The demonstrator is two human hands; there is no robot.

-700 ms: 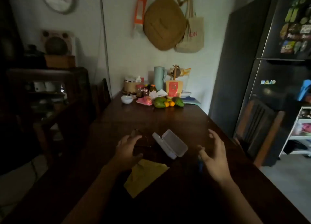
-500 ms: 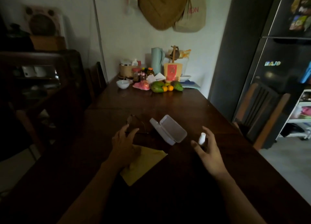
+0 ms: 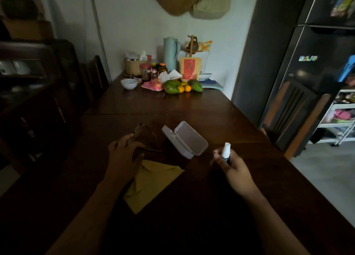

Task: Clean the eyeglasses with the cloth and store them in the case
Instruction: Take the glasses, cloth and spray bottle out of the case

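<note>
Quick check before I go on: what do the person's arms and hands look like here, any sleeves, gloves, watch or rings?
Both forearms are bare to the bottom edge of the frame, with no sleeves showing. The left hand and right hand are ungloved. No watch, bracelet or ring is visible, though the dim light could hide a thin one.

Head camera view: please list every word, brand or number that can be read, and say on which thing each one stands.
"BAJO": magnet letters on the dark fridge door.
"ION": red letters, cut off by the frame's top, on the hanging tote bag.
Red-labelled pouch, jars, fridge magnets: too blurred to read.
</note>
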